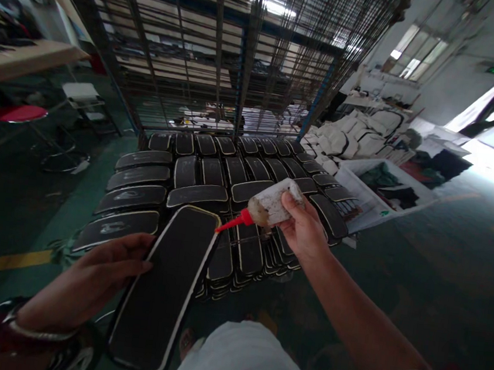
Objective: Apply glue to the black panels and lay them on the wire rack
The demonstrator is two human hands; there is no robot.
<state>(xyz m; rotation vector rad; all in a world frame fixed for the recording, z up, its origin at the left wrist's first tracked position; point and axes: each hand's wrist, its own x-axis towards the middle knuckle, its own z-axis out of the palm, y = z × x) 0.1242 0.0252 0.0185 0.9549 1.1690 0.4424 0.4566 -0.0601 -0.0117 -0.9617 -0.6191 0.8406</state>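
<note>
My left hand (110, 268) grips the left edge of a long black panel (166, 282) with rounded corners and a pale line along its rim. The panel is tilted in front of my lap. In my right hand (302, 223) is a squeeze bottle (271, 204), whitish and stained, with a red pointed nozzle. The bottle lies nearly sideways, and its nozzle tip meets the panel's rim near the upper right corner. Behind the panel, stacks of similar black panels (199, 195) with pale rims cover a wide low area.
A tall wire rack (225, 53) rises behind the stacks. To the right stand a white bin (370, 212) with dark cloth and a heap of white pieces (358, 135). A red round stool (19, 114), a white chair (82, 92) and a table (35, 59) are at left.
</note>
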